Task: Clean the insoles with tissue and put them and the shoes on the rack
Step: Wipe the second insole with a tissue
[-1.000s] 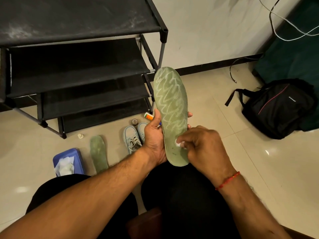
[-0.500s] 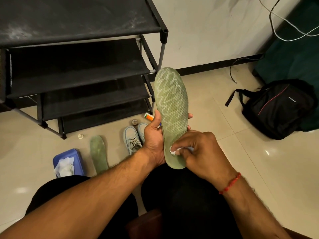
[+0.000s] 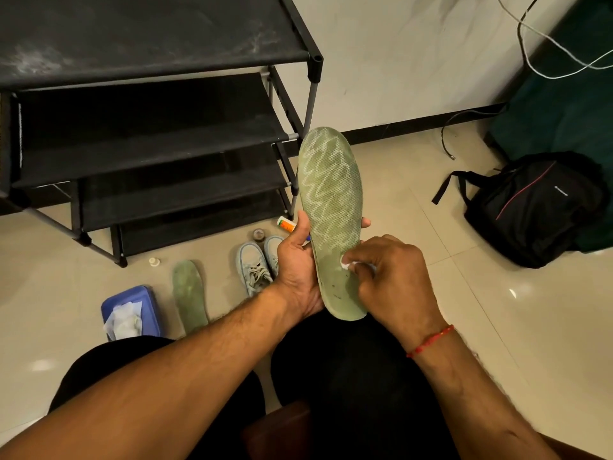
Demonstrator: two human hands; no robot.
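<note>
Your left hand (image 3: pixel 298 270) grips the long green mesh-faced foam insole (image 3: pixel 331 200) around its waist. The thumb lies on the near edge and a fingertip shows past the far edge. The insole stands upright over your lap, toe towards the wall. Your right hand (image 3: pixel 394 280) pinches a small wad of white tissue (image 3: pixel 346 263) tightly, pressing it onto the insole's heel half.

You look to be mid-wipe on the first insole. Dark specks show near the heel and pale wavy marks run up to the toe, so the next strokes likely call for firm backing from your left fingers to stop the foam flexing.

The second green insole (image 3: pixel 189 293) lies flat on the tiles, just beside the pair of pale blue lace-up shoes (image 3: pixel 257 263). Both sit in front of the black fabric-shelved metal rack (image 3: pixel 149 134) and neither is on it yet.

The blue plastic tissue box (image 3: pixel 151 310) by your left knee is open, with crumpled white tissues (image 3: pixel 124 318) inside; you cannot tell whether they are fresh or used. The black backpack (image 3: pixel 537 207) on the right hides its contents.
</note>
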